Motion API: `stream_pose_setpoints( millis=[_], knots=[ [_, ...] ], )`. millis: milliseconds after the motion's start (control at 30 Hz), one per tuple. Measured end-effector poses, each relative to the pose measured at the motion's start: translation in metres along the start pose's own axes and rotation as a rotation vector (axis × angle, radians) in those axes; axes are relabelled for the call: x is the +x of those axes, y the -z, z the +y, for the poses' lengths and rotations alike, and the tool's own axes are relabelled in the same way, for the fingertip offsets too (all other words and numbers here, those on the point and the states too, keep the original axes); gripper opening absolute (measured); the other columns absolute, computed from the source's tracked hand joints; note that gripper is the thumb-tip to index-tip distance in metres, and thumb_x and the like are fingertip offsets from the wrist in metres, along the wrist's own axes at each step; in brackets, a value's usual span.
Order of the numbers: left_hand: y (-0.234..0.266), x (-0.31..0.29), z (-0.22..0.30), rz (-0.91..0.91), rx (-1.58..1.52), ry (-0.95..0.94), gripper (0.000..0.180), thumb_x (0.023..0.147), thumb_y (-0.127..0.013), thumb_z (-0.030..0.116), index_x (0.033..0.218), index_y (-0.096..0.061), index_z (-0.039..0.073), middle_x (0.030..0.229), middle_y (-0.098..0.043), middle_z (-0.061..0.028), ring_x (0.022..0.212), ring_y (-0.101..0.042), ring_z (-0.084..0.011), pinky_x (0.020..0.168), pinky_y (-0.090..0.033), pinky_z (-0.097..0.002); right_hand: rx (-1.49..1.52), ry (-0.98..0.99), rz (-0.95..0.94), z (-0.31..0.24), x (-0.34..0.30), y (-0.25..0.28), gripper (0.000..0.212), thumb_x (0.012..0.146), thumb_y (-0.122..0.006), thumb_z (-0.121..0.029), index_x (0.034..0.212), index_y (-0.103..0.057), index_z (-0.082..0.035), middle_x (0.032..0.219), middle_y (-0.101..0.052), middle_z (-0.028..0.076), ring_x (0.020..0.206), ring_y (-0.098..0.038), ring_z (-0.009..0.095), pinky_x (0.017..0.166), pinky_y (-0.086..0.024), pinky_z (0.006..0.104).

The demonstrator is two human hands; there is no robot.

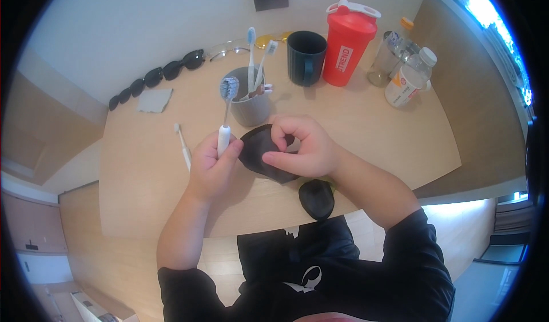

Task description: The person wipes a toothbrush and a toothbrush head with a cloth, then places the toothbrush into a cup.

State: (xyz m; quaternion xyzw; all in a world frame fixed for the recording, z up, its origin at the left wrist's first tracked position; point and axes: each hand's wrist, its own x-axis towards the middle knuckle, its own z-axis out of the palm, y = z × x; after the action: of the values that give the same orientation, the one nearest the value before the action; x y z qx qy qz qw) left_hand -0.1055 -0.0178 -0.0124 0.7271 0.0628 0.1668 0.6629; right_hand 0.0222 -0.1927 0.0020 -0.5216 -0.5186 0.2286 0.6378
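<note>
My left hand (213,165) is closed around the white handle of a toothbrush (223,136), its bristled head pointing up. In front of my chest, my right hand (304,150) has its thumb and fingers curled on a black, soft-looking rounded piece (256,150). The near edge of that piece comes close to my left thumb; whether they touch I cannot tell. Just beyond both hands stands a grey ribbed cup (250,111) with several toothbrushes in it. A second toothbrush (183,144) lies on the table left of my left hand.
A small dark rounded item (317,199) lies at the near edge. Several sunglasses (153,77), clear glasses (229,48) and yellow-lensed glasses (271,39) line the back. Nearby are a grey scrap (154,100), dark mug (306,59), red shaker bottle (349,47) and plastic bottles (410,79).
</note>
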Motion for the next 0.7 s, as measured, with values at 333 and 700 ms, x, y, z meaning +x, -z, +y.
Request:
stream_pose_setpoints(
  millis=[333,700],
  knots=[
    [0.001,-0.002,0.004,-0.006,-0.092,0.014,0.013,0.092,-0.056,0.017,0.086,-0.052,0.006,0.066,-0.045,0.0034,0.047,-0.035,-0.0027,0.041,-0.026,-0.0177,-0.831,0.127,0.177,-0.003,0.004,-0.007,0.019,0.069,-0.068,-0.009,0.073,-0.049,-0.009,0.073,-0.054,0.008,0.070,-0.054,0.029,0.062,-0.040,0.0394],
    [0.002,-0.005,0.006,-0.035,-0.103,-0.001,0.013,0.091,-0.056,0.016,0.085,-0.051,0.006,0.065,-0.046,0.0028,0.047,-0.037,-0.0033,0.042,-0.028,-0.0173,-1.075,0.189,0.279,-0.001,0.004,-0.008,0.017,0.071,-0.069,-0.013,0.075,-0.054,-0.006,0.079,-0.057,0.008,0.078,-0.054,0.030,0.072,-0.042,0.0397]
  ],
)
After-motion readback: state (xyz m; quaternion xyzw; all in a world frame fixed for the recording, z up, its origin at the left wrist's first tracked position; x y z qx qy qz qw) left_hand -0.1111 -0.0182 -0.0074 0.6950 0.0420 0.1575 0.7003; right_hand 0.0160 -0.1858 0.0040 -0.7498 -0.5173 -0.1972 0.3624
